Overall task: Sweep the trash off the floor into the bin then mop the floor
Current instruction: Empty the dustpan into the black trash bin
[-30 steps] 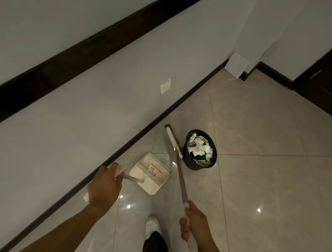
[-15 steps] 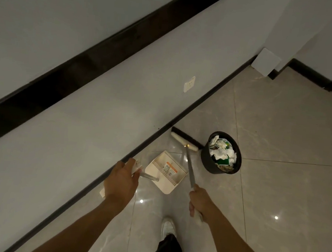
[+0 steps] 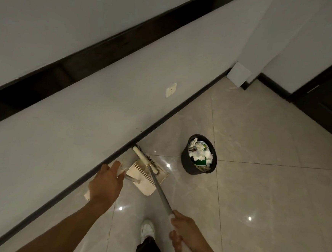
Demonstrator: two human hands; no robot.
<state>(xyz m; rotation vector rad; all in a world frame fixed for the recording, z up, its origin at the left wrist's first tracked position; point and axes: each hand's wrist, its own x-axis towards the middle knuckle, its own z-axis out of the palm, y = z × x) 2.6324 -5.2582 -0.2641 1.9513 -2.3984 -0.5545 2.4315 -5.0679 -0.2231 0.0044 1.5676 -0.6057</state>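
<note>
My left hand point(image 3: 105, 182) grips the handle of a cream dustpan point(image 3: 143, 181) that sits on the tiled floor beside the dark skirting board. My right hand point(image 3: 184, 234) grips the white grip of a broom; its grey shaft point(image 3: 161, 192) runs up to the cream broom head point(image 3: 144, 158), whose dark bristles lie across the dustpan's mouth. A black bin point(image 3: 198, 155) stuffed with white paper and green scraps stands on the floor to the right of the dustpan, apart from it.
A white wall with a dark skirting board point(image 3: 161, 121) and a socket point(image 3: 171, 89) runs diagonally on the left. My white shoe point(image 3: 147, 229) is between my arms. A white board point(image 3: 238, 74) leans in the far corner; dark cabinetry point(image 3: 328, 102) stands at right.
The broom head has moved from the floor beside the bin onto the dustpan's mouth. My right hand has pulled back down the shaft. The dustpan stays by the skirting.
</note>
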